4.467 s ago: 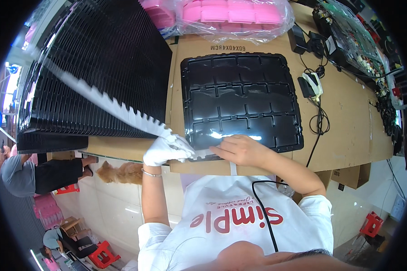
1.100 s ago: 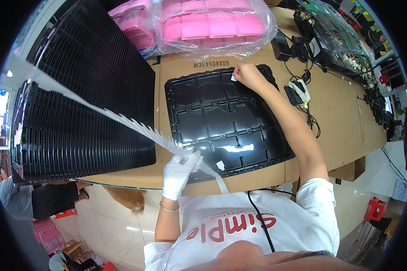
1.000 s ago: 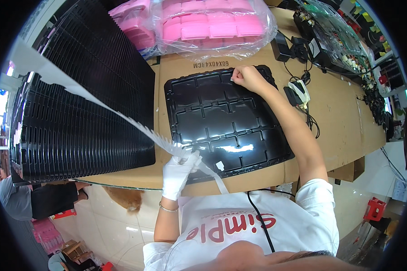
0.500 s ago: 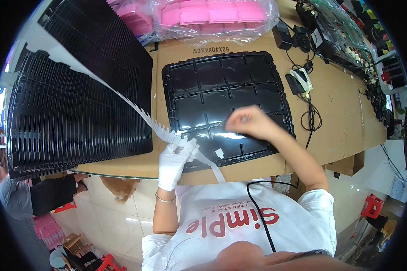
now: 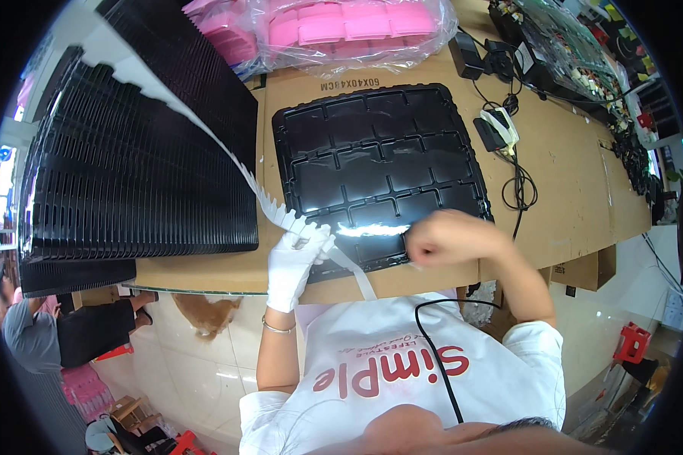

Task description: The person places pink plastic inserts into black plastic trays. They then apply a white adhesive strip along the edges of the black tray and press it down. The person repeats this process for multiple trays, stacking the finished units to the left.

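My left hand [image 5: 293, 262], in a white glove, is closed on a long strip of white labels [image 5: 282, 218]. The strip runs from the upper left down to the glove, its edge jagged with tabs, and a plain tail hangs past the fingers toward the table's front edge. My bare right hand [image 5: 454, 239] is curled over the lower right corner of a black plastic tray [image 5: 357, 178]. Its fingertips are hidden, and whatever they hold, if anything, cannot be made out. The tray lies flat on cardboard, with ridges dividing it into shallow compartments.
Tall stacks of black trays [image 5: 152, 167] stand at the left. Pink pieces in clear plastic [image 5: 357, 26] lie at the back. Power adapters [image 5: 469, 57], a power strip [image 5: 497, 130] and cables are on the right, near circuit boards [image 5: 561, 53]. Another person [image 5: 34, 334] is at far left.
My right hand has moved down and to the right across the tray, its fingers curled. A small white label seen near the tray's front edge no longer shows there. The left hand stays on the strip.
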A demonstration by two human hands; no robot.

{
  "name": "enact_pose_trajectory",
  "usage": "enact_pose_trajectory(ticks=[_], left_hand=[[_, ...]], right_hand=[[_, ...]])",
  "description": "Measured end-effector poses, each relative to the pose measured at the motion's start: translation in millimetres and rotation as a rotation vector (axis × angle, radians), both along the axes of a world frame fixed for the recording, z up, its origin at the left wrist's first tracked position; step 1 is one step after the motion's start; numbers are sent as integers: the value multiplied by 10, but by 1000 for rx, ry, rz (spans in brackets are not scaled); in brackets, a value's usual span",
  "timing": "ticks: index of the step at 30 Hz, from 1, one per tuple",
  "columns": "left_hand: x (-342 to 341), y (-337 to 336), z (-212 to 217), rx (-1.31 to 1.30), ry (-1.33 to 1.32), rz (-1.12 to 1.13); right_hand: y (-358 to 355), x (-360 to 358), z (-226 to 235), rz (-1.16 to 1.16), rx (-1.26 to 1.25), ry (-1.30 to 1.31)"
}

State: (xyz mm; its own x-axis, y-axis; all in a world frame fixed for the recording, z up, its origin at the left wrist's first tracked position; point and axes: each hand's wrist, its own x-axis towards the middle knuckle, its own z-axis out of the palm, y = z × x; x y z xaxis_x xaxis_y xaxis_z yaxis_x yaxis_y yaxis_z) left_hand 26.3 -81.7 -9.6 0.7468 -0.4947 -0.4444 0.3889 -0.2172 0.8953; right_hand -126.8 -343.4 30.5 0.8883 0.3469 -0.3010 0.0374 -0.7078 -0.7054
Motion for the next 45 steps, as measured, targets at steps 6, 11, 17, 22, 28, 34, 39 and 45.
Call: enact_pose_trajectory(ticks=[6,11,17,22,28,34,39,45], left_hand=[[-154,-91,199,10,8,4],[-398,-321,247,-140,37,-66],[-412,-470,279,-142,157,-6],[-428,-523,284,-107,19,10],[-264,-533,341,-87,-67,68],[56,-338,164,-78,-204,208],[108,-277,150,-5,-206,174],[120,-257,104,62,-179,141]], right_hand=[[-304,-595,564,-92,237,-248],[511,-83,196,-758,524,-150],[717,35,-350,-939,870,-133],[675,-2,-302,-945,823,-39],[523,-8,-198,-480,183,-868],[-473,445,-42,-709,17,-806],[-1894,970,-586,-879,-23,-494],[-2005,1207,-689,-811,-249,-349]])
